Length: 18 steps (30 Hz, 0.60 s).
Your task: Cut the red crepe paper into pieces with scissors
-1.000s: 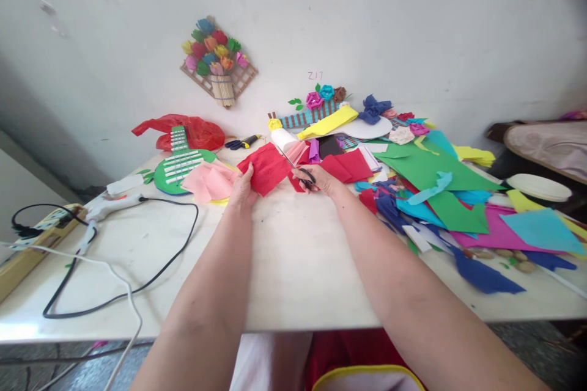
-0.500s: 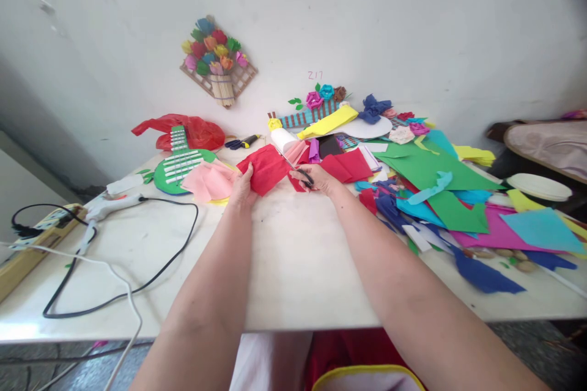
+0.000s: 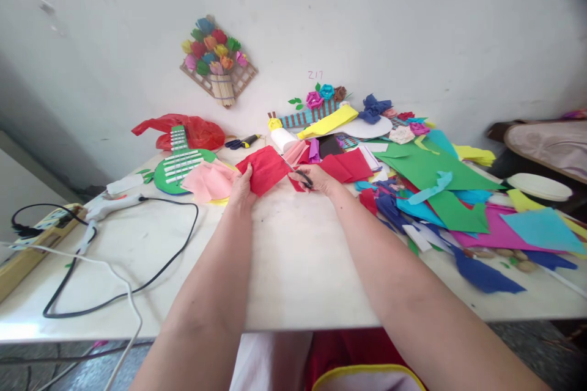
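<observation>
My left hand (image 3: 244, 186) pinches the left edge of a sheet of red crepe paper (image 3: 266, 170), holding it above the white table. In my right hand (image 3: 316, 178) are scissors (image 3: 306, 181) with dark handles. Their blades lie along the right edge of the red sheet, pointing up and to the left. A small red piece shows beneath the scissors, partly hidden by my fingers. Pink crepe paper (image 3: 210, 181) lies left of my left hand, partly over a green guitar-shaped craft (image 3: 177, 162). Folded red paper (image 3: 346, 166) rests just right of my right hand.
A white glue gun (image 3: 112, 208) and its black cord lie at left, near a yellow power strip (image 3: 41, 244). Green card (image 3: 440, 165) and many coloured scraps cover the right side. Pliers (image 3: 243, 142) and a red plastic bag (image 3: 197, 131) sit at the back.
Hardly anything differs. The scissors' handles have shifted very slightly in my right hand; the red sheet and my left hand stay in place.
</observation>
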Tool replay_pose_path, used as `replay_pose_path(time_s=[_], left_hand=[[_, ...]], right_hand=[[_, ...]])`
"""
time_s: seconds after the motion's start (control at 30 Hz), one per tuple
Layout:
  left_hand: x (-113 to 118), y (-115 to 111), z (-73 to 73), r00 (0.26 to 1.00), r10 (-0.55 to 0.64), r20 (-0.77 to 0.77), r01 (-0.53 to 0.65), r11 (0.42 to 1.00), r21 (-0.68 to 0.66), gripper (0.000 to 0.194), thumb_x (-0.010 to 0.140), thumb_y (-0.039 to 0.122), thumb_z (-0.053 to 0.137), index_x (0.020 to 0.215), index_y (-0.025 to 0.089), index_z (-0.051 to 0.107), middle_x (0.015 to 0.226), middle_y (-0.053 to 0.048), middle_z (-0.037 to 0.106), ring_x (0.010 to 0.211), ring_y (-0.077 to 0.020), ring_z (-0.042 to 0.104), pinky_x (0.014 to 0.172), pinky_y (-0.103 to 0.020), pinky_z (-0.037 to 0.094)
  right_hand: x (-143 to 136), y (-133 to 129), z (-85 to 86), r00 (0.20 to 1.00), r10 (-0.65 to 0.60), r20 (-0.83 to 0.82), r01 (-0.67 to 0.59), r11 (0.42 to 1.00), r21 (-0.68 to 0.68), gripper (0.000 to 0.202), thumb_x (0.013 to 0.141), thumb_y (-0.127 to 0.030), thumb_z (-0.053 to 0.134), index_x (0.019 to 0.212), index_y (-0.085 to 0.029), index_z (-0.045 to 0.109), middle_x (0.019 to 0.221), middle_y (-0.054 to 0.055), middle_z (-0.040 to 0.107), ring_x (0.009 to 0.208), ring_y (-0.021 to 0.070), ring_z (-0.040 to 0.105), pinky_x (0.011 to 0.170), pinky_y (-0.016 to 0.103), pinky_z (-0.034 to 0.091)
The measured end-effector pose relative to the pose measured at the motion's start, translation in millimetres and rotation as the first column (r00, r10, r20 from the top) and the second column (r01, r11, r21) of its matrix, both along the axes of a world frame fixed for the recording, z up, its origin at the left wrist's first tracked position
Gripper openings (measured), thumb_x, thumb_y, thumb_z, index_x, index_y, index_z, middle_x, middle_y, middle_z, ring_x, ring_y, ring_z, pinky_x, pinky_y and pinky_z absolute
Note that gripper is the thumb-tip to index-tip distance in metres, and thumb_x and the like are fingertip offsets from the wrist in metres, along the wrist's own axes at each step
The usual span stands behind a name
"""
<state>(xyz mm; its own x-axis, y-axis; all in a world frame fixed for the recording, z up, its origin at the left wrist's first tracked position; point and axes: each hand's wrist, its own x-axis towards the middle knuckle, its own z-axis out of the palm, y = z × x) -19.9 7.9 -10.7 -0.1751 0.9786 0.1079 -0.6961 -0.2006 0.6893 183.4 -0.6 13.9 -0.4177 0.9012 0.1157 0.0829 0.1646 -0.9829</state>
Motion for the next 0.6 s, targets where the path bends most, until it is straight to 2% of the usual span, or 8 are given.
replay_pose_path(time_s=[0.37,0.6], left_hand=[[-0.8,3.4,-2.1,1.000,0.006,0.014,-0.006,1.000,0.000,0.019,0.077,0.022,0.065,0.095,0.015,0.062,0.095,-0.011,0.070,0.099,-0.0238,0.063,0.093,-0.043,0.046],[-0.6,2.7,-0.6,0.999,0.031,0.016,-0.031,1.000,0.001,0.013,0.079,0.020,0.063,0.091,0.015,0.062,0.094,-0.009,0.070,0.099,-0.0230,0.063,0.093,-0.042,0.046]], right_hand=[[-2.3,-8.3,9.0,0.999,-0.047,0.006,0.047,0.999,-0.002,0.029,0.064,-0.036,0.072,0.059,-0.015,0.053,0.038,-0.008,0.042,0.032,0.0046,0.034,0.031,0.018,0.027],[-2.5,-11.8,11.6,0.998,-0.056,-0.007,0.056,0.998,0.009,0.028,0.059,-0.034,0.075,0.062,-0.014,0.056,0.038,-0.008,0.039,0.033,0.0038,0.032,0.031,0.017,0.025]])
